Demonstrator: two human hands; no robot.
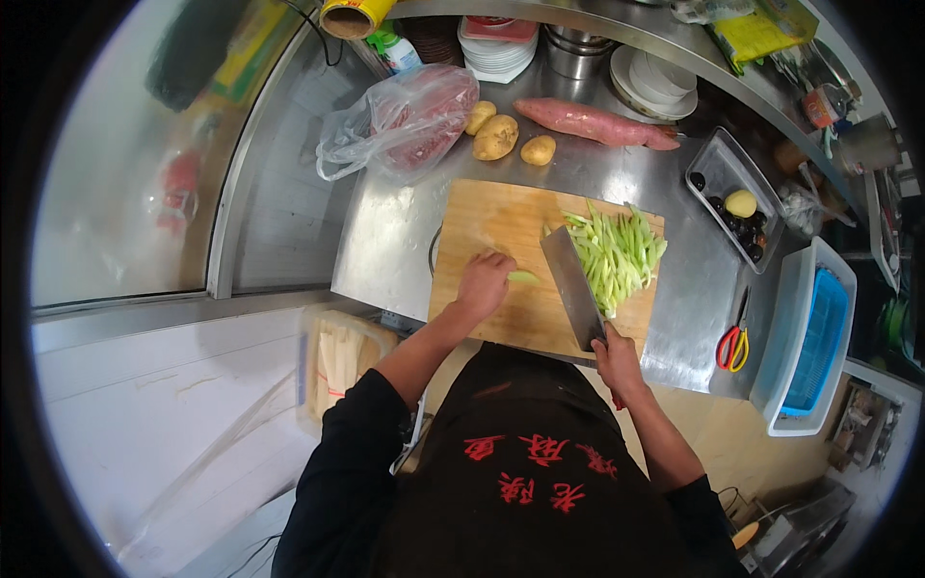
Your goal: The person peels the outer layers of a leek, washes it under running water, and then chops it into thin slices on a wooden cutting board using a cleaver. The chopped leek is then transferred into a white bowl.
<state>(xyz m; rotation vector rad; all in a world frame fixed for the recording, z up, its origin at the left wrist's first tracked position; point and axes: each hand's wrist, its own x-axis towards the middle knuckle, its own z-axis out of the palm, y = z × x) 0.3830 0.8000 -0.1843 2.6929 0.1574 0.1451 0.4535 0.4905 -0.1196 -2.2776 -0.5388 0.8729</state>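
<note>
My right hand (620,361) grips the handle of a cleaver (576,289), whose broad blade lies across the right half of a wooden cutting board (470,217). Against the blade's right side is a heap of sliced light-green vegetable (614,253). My left hand (485,282) is on the left half of the board, its fingers curled over a pale green vegetable piece (523,277) that sticks out to the right. What lies under the fingers is hidden.
Behind the board are potatoes (496,138), a long pink-skinned root vegetable (592,124) and a plastic bag with reddish contents (426,123). To the right are a metal tray (694,155), scissors (733,339) and a plastic tub (773,361). A shelf (694,40) overhangs the back.
</note>
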